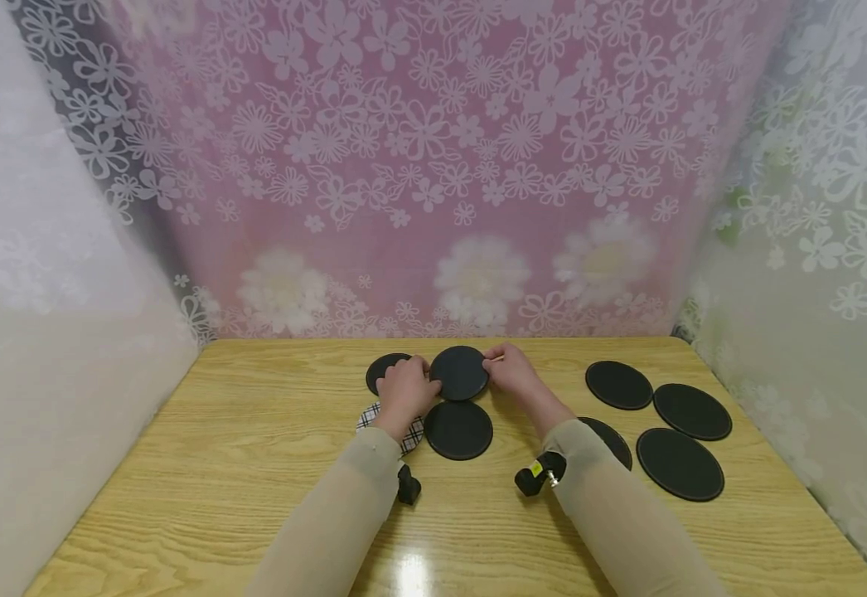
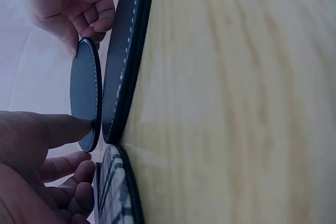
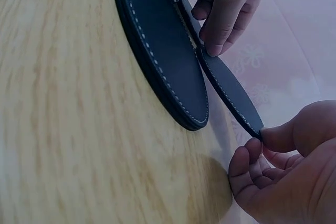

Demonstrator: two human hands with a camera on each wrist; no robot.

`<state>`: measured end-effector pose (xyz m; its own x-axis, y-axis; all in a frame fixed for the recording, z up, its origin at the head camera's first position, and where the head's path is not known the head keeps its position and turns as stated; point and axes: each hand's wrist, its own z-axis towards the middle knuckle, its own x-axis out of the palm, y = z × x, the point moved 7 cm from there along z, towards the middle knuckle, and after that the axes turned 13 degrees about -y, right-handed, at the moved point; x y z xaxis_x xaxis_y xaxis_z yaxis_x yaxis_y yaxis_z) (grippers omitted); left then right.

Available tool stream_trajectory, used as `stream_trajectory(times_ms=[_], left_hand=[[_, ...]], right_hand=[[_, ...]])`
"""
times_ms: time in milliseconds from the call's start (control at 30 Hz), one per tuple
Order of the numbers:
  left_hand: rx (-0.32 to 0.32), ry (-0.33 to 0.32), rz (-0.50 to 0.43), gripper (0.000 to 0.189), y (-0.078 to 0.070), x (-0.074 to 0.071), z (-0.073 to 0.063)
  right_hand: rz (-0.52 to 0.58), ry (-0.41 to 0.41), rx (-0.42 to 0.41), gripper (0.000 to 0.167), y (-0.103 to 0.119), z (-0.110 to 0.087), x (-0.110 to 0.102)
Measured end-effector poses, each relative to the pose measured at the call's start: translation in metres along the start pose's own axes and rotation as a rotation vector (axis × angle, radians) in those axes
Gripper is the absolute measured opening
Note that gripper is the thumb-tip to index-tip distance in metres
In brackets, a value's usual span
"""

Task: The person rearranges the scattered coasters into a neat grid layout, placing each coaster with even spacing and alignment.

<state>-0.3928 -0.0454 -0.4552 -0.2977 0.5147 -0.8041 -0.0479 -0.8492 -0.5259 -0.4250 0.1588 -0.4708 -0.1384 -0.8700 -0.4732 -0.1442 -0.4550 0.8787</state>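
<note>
The desk (image 1: 277, 497) has a yellowish wood-grain top, with a patch of glare (image 1: 412, 574) towards its near side; left of centre lie a rear black disc (image 1: 381, 371), partly hidden, and a plaid disc (image 1: 367, 417) in front of it, white with dark lines; just beside the plaid one, to its right, lies a middle black disc (image 1: 459, 430) with pale edge stitching, its rim looking doubled in the wrist views; well apart at the right lie four more black discs (image 1: 618, 385), close together, the nearest to the middle partly covered from view.
</note>
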Motion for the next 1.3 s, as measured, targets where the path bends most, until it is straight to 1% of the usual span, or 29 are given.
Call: stream_trajectory(times_ms=[67, 200, 333, 467, 633, 733, 867, 1033, 1133, 1300], left_hand=[[-0.003, 0.004, -0.002, 0.033, 0.001, 0.0, 0.0], [-0.009, 0.01, -0.004, 0.033, 0.001, -0.001, -0.001], [-0.005, 0.019, 0.0, 0.035, 0.0, -0.002, -0.001], [-0.001, 0.022, 0.008, 0.035, 0.0, -0.002, 0.0], [-0.005, 0.033, 0.02, 0.036, 0.002, 0.001, 0.002], [-0.01, 0.04, 0.03, 0.037, 0.003, 0.004, 0.003], [-0.005, 0.036, 0.037, 0.038, 0.002, 0.003, 0.002], [0.002, 0.037, 0.044, 0.038, 0.003, 0.002, 0.004], [0.0, 0.042, 0.048, 0.038, 0.004, 0.003, 0.005], [-0.004, 0.041, 0.052, 0.038, 0.004, 0.003, 0.006]], right_hand=[[-0.001, -0.005, 0.004, 0.025, 0.0, 0.0, 0.001], [-0.038, -0.03, -0.02, 0.024, 0.002, -0.001, 0.0], [-0.135, -0.049, -0.109, 0.023, 0.007, -0.003, 0.0], [-0.206, -0.052, -0.17, 0.024, 0.01, -0.005, 0.001], [-0.24, -0.043, -0.179, 0.029, 0.01, -0.005, 0.003], [-0.278, -0.032, -0.191, 0.034, 0.01, -0.006, 0.005], [-0.313, -0.016, -0.201, 0.042, 0.01, -0.007, 0.007], [-0.328, 0.007, -0.212, 0.05, 0.011, -0.009, 0.009], [-0.328, 0.02, -0.205, 0.054, 0.011, -0.008, 0.011], [-0.345, 0.023, -0.207, 0.055, 0.012, -0.008, 0.012]])
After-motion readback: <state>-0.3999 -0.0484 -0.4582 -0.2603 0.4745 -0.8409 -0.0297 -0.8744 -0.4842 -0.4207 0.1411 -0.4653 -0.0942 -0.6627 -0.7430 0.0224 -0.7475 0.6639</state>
